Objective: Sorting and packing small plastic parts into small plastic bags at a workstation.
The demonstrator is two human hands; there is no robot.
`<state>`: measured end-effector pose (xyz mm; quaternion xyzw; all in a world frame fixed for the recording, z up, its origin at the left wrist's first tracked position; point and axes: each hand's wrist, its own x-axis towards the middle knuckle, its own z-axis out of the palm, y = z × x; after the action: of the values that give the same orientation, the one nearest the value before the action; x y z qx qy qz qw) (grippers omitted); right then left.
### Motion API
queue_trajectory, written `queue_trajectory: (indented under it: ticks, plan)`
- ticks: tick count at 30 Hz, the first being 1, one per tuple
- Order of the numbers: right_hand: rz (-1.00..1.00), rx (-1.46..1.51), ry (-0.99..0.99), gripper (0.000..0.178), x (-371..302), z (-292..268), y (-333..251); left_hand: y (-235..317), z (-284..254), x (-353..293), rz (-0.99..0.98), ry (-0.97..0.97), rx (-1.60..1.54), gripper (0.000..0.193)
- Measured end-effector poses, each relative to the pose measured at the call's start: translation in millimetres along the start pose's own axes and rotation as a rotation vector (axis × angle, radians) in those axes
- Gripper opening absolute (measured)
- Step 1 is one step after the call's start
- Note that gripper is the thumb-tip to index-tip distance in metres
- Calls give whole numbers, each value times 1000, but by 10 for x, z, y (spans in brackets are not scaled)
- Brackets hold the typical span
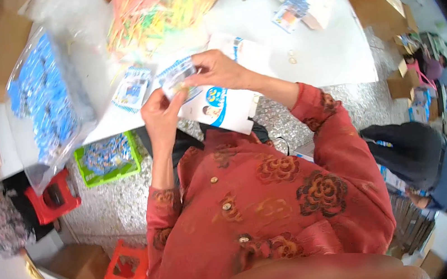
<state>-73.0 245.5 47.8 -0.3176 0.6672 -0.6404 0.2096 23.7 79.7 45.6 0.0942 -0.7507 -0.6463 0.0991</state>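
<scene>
Between my two hands, over the table's near edge, is a small clear packet with blue-and-white print (176, 71). My left hand (161, 112) pinches its lower side, with something small and yellowish by the thumb that is too blurred to name. My right hand (221, 71) is closed on the packet's right side. Just below the hands lies a white carton with blue print (231, 109), partly over the table edge. Left of my hands, a similar blue-and-white packet (133, 88) rests flat on the table.
A large clear bag of blue packets (49, 100) lies at left. Colourful thin strips (161, 12) are heaped at the back. White cartons (313, 0) stand far right on the white table (336, 48). A green crate (136, 157) and red stools (127, 271) are on the floor. Other people are at both sides.
</scene>
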Motion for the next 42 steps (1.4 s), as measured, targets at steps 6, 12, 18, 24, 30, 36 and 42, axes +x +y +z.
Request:
queue_trajectory:
  ticks: [6, 12, 18, 24, 30, 36, 42]
  plan:
    - [125, -251, 10, 35, -190, -127, -184, -82, 92, -80, -56, -113, -117, 9]
    - [186, -482, 463, 37, -419, -1110, 108, -178, -187, 81, 65, 115, 0, 14]
    - [358, -855, 942, 35, -915, -2273, 518, -351, -667, 468, 419, 388, 592, 27]
    - [365, -1015, 985, 41, -1015, -2504, 807, -709, -856, 695, 427, 337, 843, 44]
    - [232, -1159, 1168, 53, -923, -2215, 613, -667, -763, 638, 418, 346, 835, 43]
    - [-43, -985, 685, 35, -341, -1338, 266, -684, -723, 622, 423, 384, 786, 44]
    - [-137, -670, 181, 25, 534, -247, 265, -763, -706, 625, 410, 407, 774, 47]
